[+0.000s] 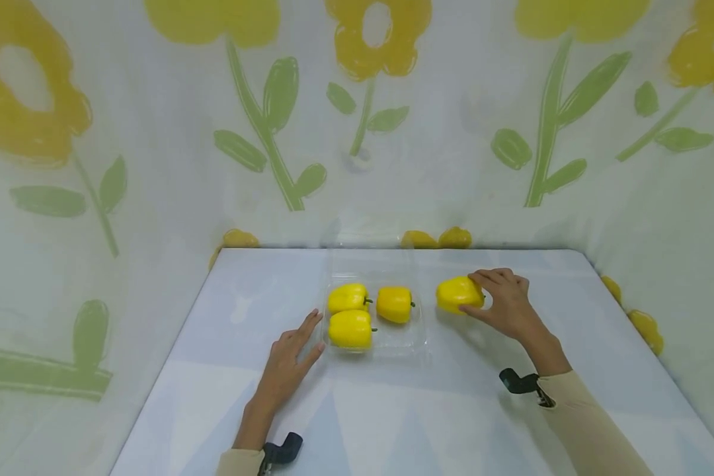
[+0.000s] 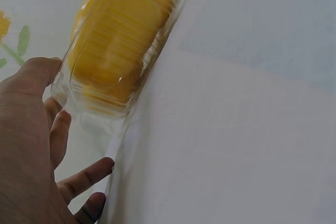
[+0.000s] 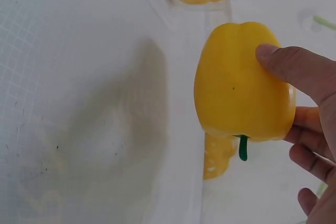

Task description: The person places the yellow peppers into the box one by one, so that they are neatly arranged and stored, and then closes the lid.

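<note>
One white table (image 1: 214, 383) bears a clear plastic container (image 1: 395, 342). The left hand (image 1: 285, 362), fingers spread and gripping nothing, lies at the container's left edge. The right hand (image 1: 508, 305) pinches a yellow pepper (image 1: 455, 295) above the table, just right of the container. Three more peppers (image 1: 350, 329) sit inside the container. A green stem (image 3: 243, 148) juts from the held pepper.

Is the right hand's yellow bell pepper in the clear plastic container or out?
Out: the right hand holds the yellow bell pepper right of the clear plastic container.

A clear plastic box (image 1: 395, 340) rests on the pale table (image 1: 404, 416).
</note>
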A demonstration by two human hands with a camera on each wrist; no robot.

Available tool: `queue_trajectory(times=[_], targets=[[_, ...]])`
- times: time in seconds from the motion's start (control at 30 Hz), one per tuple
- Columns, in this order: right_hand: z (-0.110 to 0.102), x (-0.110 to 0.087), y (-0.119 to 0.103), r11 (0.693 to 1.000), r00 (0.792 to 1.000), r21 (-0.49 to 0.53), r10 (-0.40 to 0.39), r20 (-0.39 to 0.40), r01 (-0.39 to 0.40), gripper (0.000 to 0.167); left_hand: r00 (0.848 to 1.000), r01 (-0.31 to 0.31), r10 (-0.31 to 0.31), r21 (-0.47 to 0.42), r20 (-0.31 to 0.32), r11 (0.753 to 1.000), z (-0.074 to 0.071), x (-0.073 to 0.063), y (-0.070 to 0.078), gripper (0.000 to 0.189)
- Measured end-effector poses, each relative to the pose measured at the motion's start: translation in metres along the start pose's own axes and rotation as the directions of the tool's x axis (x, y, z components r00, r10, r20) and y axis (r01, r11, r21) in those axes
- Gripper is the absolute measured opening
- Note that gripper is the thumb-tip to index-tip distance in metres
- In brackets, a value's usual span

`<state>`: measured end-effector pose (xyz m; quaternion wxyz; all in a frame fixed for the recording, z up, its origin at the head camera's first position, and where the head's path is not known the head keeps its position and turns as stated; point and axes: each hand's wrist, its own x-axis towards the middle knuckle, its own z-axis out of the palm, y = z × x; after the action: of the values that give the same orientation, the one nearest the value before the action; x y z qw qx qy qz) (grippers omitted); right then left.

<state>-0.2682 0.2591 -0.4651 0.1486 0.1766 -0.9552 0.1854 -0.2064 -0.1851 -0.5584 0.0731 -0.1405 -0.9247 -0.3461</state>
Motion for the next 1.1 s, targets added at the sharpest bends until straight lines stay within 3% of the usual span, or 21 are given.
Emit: queue_trajectory(times=[0.37, 0.7, 1.1], targets=[[-0.012, 0.000, -0.004, 1.000, 0.997, 0.018, -0.023, -0.075, 0.025, 0.065, 1.000, -0.004, 0.004, -0.010, -0.005, 1.000, 0.001, 0.006, -0.001, 0.059], [-0.012, -0.006, -0.014, 0.998, 0.995, 0.034, -0.047, -0.093, 0.050, 0.066, 1.000, 0.015, -0.015, -0.008, 0.014, 1.000, 0.001, 0.002, 0.000, 0.060], [-0.014, -0.007, -0.027, 0.995, 0.991, 0.043, -0.080, -0.105, 0.085, 0.067, 1.000, -0.006, 0.006, 0.004, 0.011, 1.000, 0.001, 0.005, -0.001, 0.059]])
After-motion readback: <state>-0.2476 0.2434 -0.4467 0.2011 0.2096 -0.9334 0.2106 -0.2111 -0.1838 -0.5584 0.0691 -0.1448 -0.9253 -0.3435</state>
